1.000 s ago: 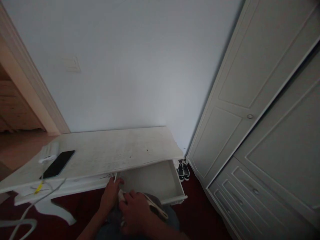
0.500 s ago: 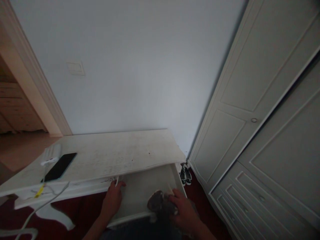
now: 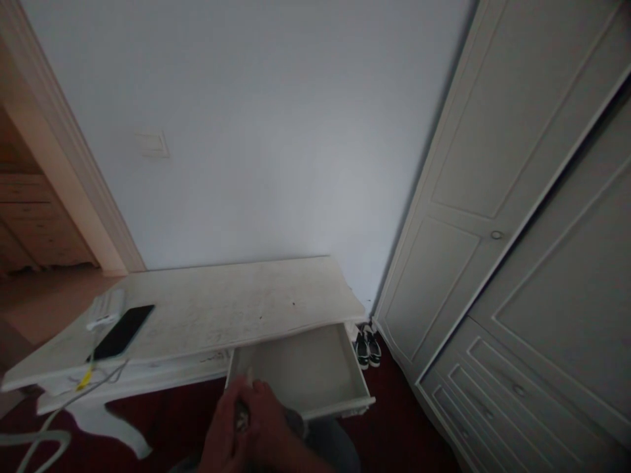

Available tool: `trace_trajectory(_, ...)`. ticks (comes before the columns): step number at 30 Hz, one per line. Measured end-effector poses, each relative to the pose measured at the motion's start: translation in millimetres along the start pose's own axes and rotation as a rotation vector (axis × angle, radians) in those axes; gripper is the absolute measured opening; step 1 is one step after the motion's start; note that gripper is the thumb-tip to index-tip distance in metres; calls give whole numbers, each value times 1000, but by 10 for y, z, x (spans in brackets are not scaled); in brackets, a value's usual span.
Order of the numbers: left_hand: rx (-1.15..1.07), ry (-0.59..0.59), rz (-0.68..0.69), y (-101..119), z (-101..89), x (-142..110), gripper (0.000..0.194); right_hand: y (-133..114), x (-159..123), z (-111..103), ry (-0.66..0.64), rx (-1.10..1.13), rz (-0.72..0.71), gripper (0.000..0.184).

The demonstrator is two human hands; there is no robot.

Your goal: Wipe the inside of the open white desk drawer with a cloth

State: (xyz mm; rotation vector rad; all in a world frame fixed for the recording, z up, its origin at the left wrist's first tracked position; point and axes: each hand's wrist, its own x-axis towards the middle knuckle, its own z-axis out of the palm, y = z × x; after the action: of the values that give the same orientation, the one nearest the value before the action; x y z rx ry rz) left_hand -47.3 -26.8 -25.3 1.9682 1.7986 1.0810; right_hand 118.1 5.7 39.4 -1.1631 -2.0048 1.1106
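My left hand (image 3: 224, 420) and my right hand (image 3: 271, 424) are together above the front left corner of the pulled-out drawer (image 3: 320, 371). Their fingers are closed around a small grey bundle (image 3: 242, 418), which shows only in part between them and looks like cloth. A thin pale tip (image 3: 250, 376) sticks up over the fingers; what it belongs to is unclear. The drawer hangs out from the front of a worn white table (image 3: 231, 295), and its visible floor is bare.
A black phone (image 3: 123, 332) and a white power strip (image 3: 106, 309) with a cable (image 3: 64, 407) lie on the table's left end. Sneakers (image 3: 367, 347) stand on the dark red floor beside the drawer. A pale wardrobe (image 3: 444, 276) rises at the right.
My right hand has carried the grey bundle left from over the drawer to my left hand. My left hand has left the drawer's left edge and come lower; both hands now meet around the bundle.
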Motion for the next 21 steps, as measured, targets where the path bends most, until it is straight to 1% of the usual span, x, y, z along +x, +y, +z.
trace_trajectory(2, 69, -14, 91, 73, 4, -186, 98, -19, 89, -27, -82, 196, -27, 61)
trace_trajectory(3, 121, -40, 108, 129, 0, -221, 104, -15, 119, -84, -141, 326, -28, 70)
trace_trajectory(4, 180, -70, 102, 200, -5, -219, 104, -4, 138, -162, -211, 471, -8, 80)
trace_trajectory(5, 240, -102, 75, 282, -10, -184, 99, 12, 145, -256, -286, 600, 29, 89)
trace_trajectory(6, 295, -142, 41, 370, -15, -125, 90, 34, 137, -360, -347, 683, 70, 97)
trace_trajectory(7, 336, -188, 8, 454, -22, -50, 80, 60, 112, -472, -370, 699, 99, 101)
trace_trajectory(8, 356, -238, -25, 525, -31, 29, 71, 92, 70, -588, -352, 642, 103, 101)
trace_trajectory(9, 353, -283, -56, 573, -45, 103, 65, 134, 10, -707, -297, 524, 83, 94)
trace_trajectory(11, 307, -338, -96, 574, -86, 205, 55, 252, -156, -946, -104, 183, 5, 74)
trace_trajectory(12, 288, -336, -115, 527, -109, 227, 52, 329, -253, -1060, -37, -10, -14, 68)
trace_trajectory(13, 284, -315, -134, 456, -128, 232, 50, 416, -353, -1166, 12, -179, -3, 61)
trace_trajectory(14, 295, -280, -149, 370, -141, 227, 50, 506, -448, -1259, 33, -311, 26, 55)
trace_trajectory(15, 314, -245, -160, 284, -148, 223, 52, 592, -534, -1336, 33, -406, 60, 49)
trace_trajectory(17, 337, -155, -162, 161, -147, 262, 54, 726, -660, -1431, 13, -534, 135, 43)
trace_trajectory(19, 326, -63, -136, 153, -139, 405, 48, 780, -710, -1448, -12, -606, 167, 43)
trace_trajectory(21, 298, 18, -104, 247, -136, 635, 40, 763, -696, -1415, -31, -641, 159, 45)
